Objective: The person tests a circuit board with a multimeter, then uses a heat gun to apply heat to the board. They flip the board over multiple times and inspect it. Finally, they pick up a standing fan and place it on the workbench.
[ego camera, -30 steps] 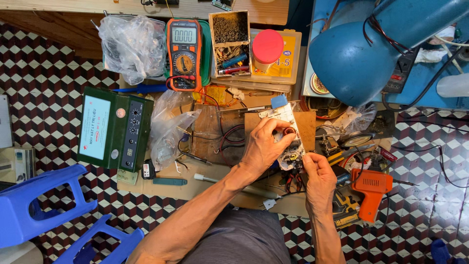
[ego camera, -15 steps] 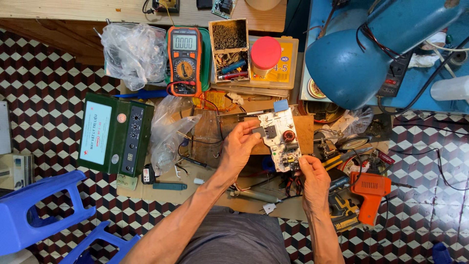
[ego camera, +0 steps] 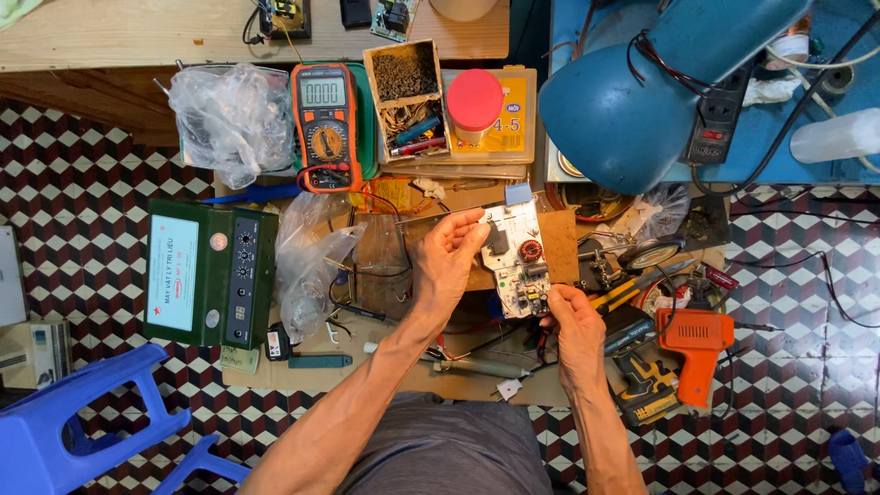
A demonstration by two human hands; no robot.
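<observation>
A white circuit board (ego camera: 513, 257) with a copper coil and black parts stands tilted between my fingers, pinched at its left edge and lower corner.

Two hands at work: left hand (ego camera: 451, 252) and right hand (ego camera: 570, 316), both on one white circuit board (ego camera: 515, 258) held between them. One orange multimeter (ego camera: 324, 124) far left of the board. One green instrument box (ego camera: 211, 272) at left. Two clear plastic bags: one bag far left (ego camera: 234, 119), one crumpled bag nearer (ego camera: 307, 266). One red-lidded jar (ego camera: 474, 99) on one yellow case (ego camera: 513, 119). One open parts box (ego camera: 408, 96). One blue lamp (ego camera: 632, 101) far right. One orange soldering gun (ego camera: 695, 341) at right, one yellow-black drill (ego camera: 642, 380) near it. Blue plastic stools near left: perhaps two (ego camera: 73, 417), partly cut off.
</observation>
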